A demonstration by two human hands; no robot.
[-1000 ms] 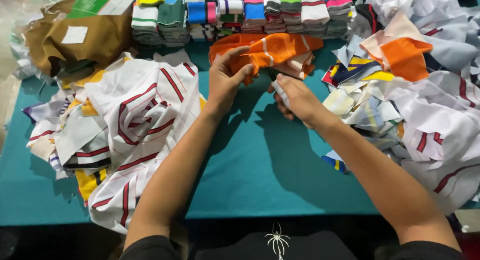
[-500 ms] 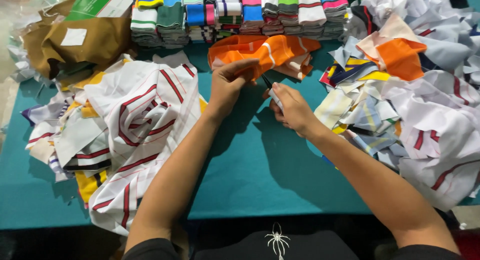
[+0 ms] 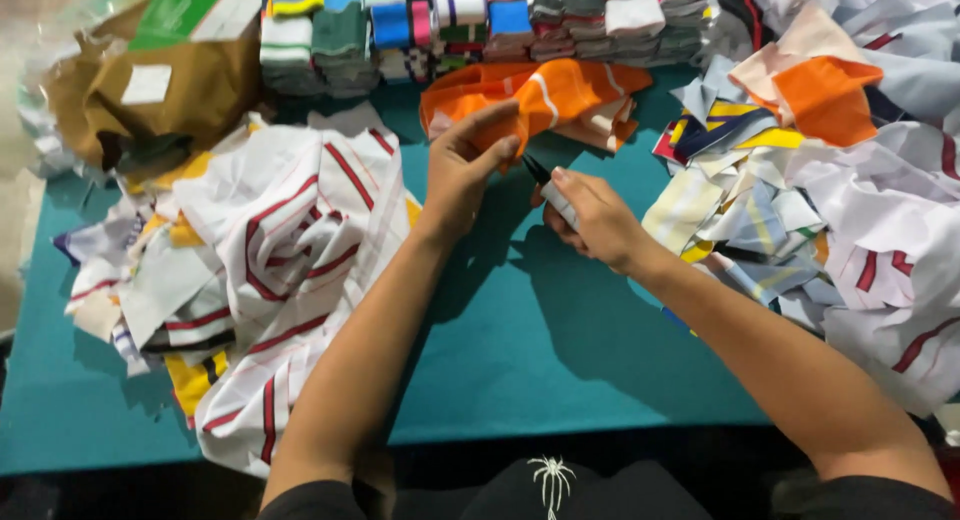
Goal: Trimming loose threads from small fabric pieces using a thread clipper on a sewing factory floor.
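Right hand (image 3: pixel 590 220) is clenching a small dark-tipped cutter (image 3: pixel 548 185) just above the teal tabletop (image 3: pixel 520 350), tip pointing toward the left hand. Left hand (image 3: pixel 465 170) is pinching the near edge of the orange striped cloth piece (image 3: pixel 545 95), which is lying mid-tabletop; white striped pieces (image 3: pixel 290 240) are piling up left, mixed scraps (image 3: pixel 800 200) right, folded coloured stacks (image 3: pixel 480 20) sitting behind
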